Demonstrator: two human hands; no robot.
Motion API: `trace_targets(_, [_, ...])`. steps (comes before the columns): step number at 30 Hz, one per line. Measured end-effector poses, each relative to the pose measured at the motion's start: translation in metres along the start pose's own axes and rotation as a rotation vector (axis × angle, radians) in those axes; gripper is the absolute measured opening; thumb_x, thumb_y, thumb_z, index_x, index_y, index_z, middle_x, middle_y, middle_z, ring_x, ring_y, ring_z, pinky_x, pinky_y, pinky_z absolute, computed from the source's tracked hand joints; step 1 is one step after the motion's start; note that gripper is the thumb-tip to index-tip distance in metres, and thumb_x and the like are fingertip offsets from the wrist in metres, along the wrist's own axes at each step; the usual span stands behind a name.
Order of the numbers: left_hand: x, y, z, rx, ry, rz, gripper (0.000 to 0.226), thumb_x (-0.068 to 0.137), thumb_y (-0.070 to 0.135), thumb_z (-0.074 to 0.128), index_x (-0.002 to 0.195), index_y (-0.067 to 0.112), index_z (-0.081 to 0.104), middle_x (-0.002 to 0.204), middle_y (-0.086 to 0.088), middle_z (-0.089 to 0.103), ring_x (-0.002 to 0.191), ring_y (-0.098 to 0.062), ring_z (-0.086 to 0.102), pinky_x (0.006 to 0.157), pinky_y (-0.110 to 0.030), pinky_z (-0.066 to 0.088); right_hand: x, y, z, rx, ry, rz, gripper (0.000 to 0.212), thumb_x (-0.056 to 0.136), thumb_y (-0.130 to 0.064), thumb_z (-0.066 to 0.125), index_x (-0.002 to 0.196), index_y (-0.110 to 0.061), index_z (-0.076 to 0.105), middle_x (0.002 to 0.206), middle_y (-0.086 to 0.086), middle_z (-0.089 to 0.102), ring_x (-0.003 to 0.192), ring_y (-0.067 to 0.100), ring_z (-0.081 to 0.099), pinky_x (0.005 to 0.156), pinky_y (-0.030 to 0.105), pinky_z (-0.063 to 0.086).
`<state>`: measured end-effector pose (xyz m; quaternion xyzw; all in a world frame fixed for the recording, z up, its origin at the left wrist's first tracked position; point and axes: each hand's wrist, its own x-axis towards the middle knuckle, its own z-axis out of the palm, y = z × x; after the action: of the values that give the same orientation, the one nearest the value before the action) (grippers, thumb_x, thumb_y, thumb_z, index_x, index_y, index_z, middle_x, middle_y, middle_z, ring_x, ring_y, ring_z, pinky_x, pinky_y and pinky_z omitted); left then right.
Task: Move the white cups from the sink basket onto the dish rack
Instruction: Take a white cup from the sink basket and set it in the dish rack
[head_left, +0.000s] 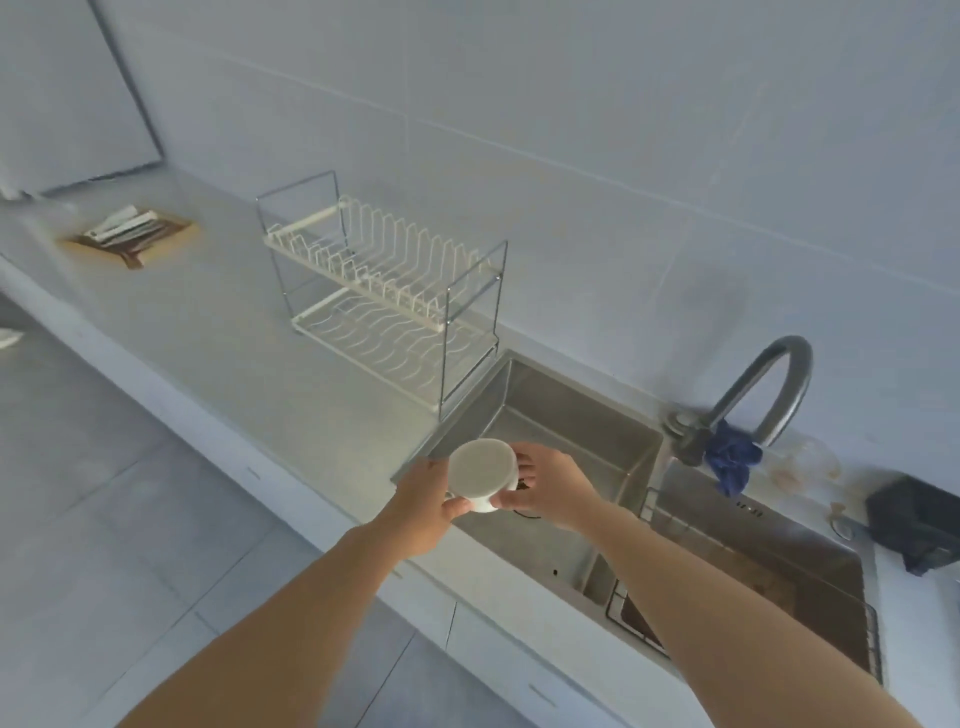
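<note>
A white cup (480, 470) is held upside down over the left edge of the steel sink (566, 415), its flat bottom facing up. My left hand (426, 499) grips its lower left side and my right hand (545, 488) holds its right side. The two-tier wire dish rack (384, 291) stands empty on the counter behind and to the left of the cup. The sink basket (758, 587) sits in the right part of the sink, under my right forearm; no cups show in it.
A curved grey faucet (763, 395) with a blue cloth (732, 462) rises right of the sink. A black box (919, 525) sits at the far right. A wooden tray with utensils (130, 234) lies far left on the pale counter (208, 332).
</note>
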<state>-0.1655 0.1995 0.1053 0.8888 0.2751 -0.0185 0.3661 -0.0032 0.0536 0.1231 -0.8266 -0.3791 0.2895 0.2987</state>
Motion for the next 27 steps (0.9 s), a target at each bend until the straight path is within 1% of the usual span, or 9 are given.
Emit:
trace_targets(5, [0.001, -0.075, -0.070, 0.081, 0.028, -0.014, 0.047, 0.093, 0.035, 0.064, 0.129, 0.010, 0.047, 0.118, -0.011, 0.045, 0.109, -0.031, 0.056, 0.097, -0.041, 0.048, 0.046, -0.071, 0.059, 0.003, 0.008, -0.006, 0.076, 0.065, -0.034, 0.093, 0.134, -0.023, 0.063, 0.120, -0.010, 0.073, 0.108, 0.008, 0.068, 0.101, 0.037, 0.053])
trace_targets(10, [0.010, -0.138, -0.137, 0.135, 0.048, -0.003, 0.043, 0.092, 0.037, 0.065, 0.124, 0.013, 0.048, 0.114, -0.008, 0.045, 0.104, -0.030, 0.056, 0.093, -0.039, 0.049, 0.090, -0.133, 0.108, 0.027, 0.029, 0.007, 0.079, 0.064, -0.035, 0.093, 0.135, -0.022, 0.059, 0.124, -0.008, 0.071, 0.112, 0.009, 0.066, 0.102, 0.033, 0.052])
trace_targets(12, [0.013, -0.156, -0.159, 0.143, 0.051, -0.006, 0.043, 0.092, 0.037, 0.065, 0.123, 0.014, 0.047, 0.114, -0.008, 0.045, 0.104, -0.031, 0.056, 0.092, -0.040, 0.049, 0.104, -0.152, 0.122, 0.031, 0.032, 0.009, 0.078, 0.065, -0.034, 0.093, 0.135, -0.021, 0.059, 0.124, -0.007, 0.071, 0.113, 0.009, 0.066, 0.102, 0.033, 0.052])
trace_targets(17, [0.027, -0.187, -0.198, 0.130, 0.039, -0.015, 0.044, 0.094, 0.037, 0.062, 0.128, 0.016, 0.045, 0.119, -0.008, 0.043, 0.109, -0.032, 0.051, 0.095, -0.039, 0.045, 0.138, -0.190, 0.140, 0.012, 0.048, -0.005, 0.077, 0.066, -0.033, 0.093, 0.134, -0.023, 0.059, 0.123, -0.007, 0.071, 0.110, 0.009, 0.066, 0.100, 0.033, 0.053])
trace_targets(21, [0.049, -0.202, -0.220, 0.108, 0.047, -0.025, 0.044, 0.094, 0.038, 0.061, 0.130, 0.016, 0.044, 0.120, -0.007, 0.043, 0.112, -0.032, 0.049, 0.096, -0.038, 0.043, 0.170, -0.206, 0.141, 0.035, 0.057, -0.004, 0.077, 0.066, -0.030, 0.094, 0.134, -0.020, 0.060, 0.121, -0.007, 0.071, 0.108, 0.009, 0.066, 0.095, 0.026, 0.052])
trace_targets(23, [0.063, -0.207, -0.230, 0.095, 0.043, -0.029, 0.044, 0.094, 0.038, 0.060, 0.130, 0.016, 0.046, 0.120, -0.007, 0.043, 0.113, -0.032, 0.049, 0.098, -0.039, 0.043, 0.187, -0.210, 0.140, 0.064, 0.056, -0.006, 0.076, 0.067, -0.027, 0.094, 0.134, -0.019, 0.061, 0.121, -0.006, 0.071, 0.108, 0.010, 0.067, 0.095, 0.025, 0.052])
trace_targets(27, [0.099, -0.217, -0.248, 0.064, 0.023, -0.036, 0.042, 0.095, 0.038, 0.060, 0.128, 0.016, 0.048, 0.118, -0.007, 0.044, 0.114, -0.031, 0.049, 0.098, -0.040, 0.044, 0.227, -0.211, 0.138, 0.155, 0.063, 0.005, 0.069, 0.068, -0.020, 0.094, 0.130, -0.021, 0.064, 0.118, -0.005, 0.073, 0.109, 0.012, 0.068, 0.102, 0.035, 0.053])
